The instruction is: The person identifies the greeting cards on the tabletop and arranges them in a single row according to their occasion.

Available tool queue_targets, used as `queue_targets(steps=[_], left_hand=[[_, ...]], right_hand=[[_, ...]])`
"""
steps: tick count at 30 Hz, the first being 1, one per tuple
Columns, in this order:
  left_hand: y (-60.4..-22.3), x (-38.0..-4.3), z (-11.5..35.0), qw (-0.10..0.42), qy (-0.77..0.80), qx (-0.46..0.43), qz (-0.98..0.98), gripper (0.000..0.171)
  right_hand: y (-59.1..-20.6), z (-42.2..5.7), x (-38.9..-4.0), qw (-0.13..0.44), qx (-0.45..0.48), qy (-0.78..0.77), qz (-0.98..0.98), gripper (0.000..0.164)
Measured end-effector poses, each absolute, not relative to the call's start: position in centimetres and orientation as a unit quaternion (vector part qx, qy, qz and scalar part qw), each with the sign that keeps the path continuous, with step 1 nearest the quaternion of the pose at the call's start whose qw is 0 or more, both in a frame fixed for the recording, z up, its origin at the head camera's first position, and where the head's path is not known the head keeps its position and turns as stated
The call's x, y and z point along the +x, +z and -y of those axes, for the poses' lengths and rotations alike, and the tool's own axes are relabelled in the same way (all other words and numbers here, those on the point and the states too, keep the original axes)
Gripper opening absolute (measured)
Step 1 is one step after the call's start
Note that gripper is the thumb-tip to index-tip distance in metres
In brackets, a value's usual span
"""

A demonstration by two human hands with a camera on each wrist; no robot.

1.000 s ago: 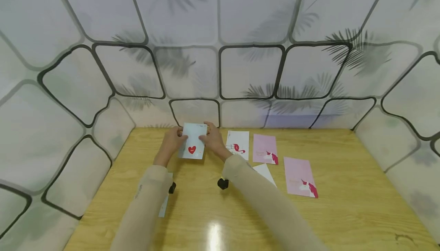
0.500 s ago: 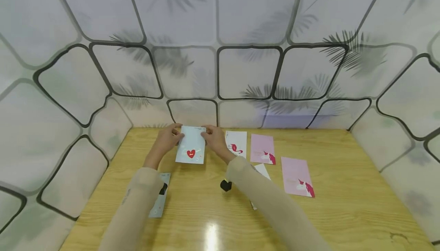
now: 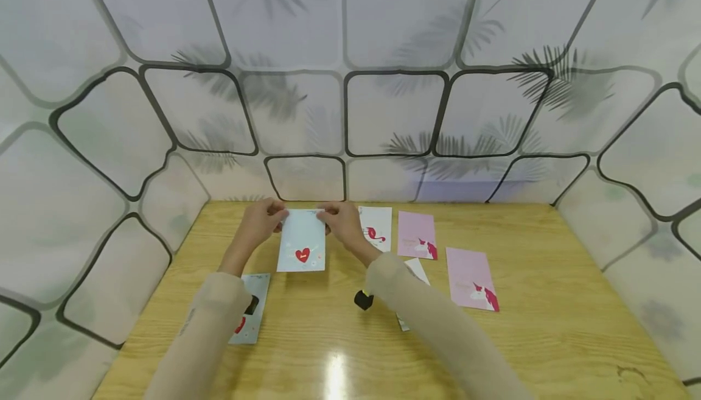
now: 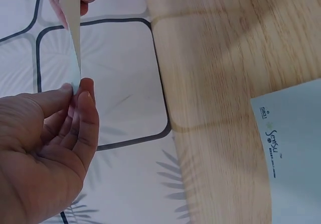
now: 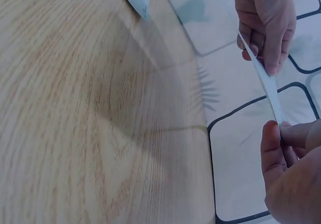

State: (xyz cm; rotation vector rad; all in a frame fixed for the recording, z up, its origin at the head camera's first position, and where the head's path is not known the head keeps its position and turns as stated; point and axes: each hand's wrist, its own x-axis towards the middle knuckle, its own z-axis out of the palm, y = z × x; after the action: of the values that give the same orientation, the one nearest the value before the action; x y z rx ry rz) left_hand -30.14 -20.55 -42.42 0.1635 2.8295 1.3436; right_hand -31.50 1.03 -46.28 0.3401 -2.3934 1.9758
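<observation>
A thin pale-blue booklet (image 3: 301, 238) with a red heart on its front is held up over the far part of the table, its top edge tilted away. My left hand (image 3: 257, 223) pinches its upper left corner between thumb and fingers. At the upper right corner my right hand (image 3: 344, 226) does the same. Both wrist views show the booklet (image 4: 76, 58) nearly edge-on, so its face is hidden there. A second pale-blue booklet (image 3: 255, 321) with a red heart lies by my left forearm, partly covered by it; its printed corner shows in the left wrist view.
On the wooden table (image 3: 547, 339), a white flamingo booklet (image 3: 378, 220) and two pink unicorn booklets, one at the back (image 3: 416, 232) and one nearer (image 3: 471, 278), lie to the right. Another white booklet (image 3: 417, 271) is partly under my right sleeve. Patterned fabric walls (image 3: 400, 114) surround the table.
Both hands have brought the booklet slightly nearer and to the left, now gripping its top corners. The left forearm has shifted left, uncovering more of the second pale-blue booklet.
</observation>
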Motion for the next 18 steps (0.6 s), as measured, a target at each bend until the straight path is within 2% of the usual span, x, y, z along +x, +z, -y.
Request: queue_targets(steps=[8,18], left_hand=[[-41.9,-29.1,20.7,0.018,0.420,0.045,-0.906,0.019],[-42.1,-27.6,20.9,0.036,0.411,0.049,-0.909,0.019]], right_hand=[[-45.7,-1.2,-30.2,-0.003,0.089,0.649,0.756,0.016],[-45.8,-1.4,-28.7,-0.046,0.073,0.653,0.753,0.012]])
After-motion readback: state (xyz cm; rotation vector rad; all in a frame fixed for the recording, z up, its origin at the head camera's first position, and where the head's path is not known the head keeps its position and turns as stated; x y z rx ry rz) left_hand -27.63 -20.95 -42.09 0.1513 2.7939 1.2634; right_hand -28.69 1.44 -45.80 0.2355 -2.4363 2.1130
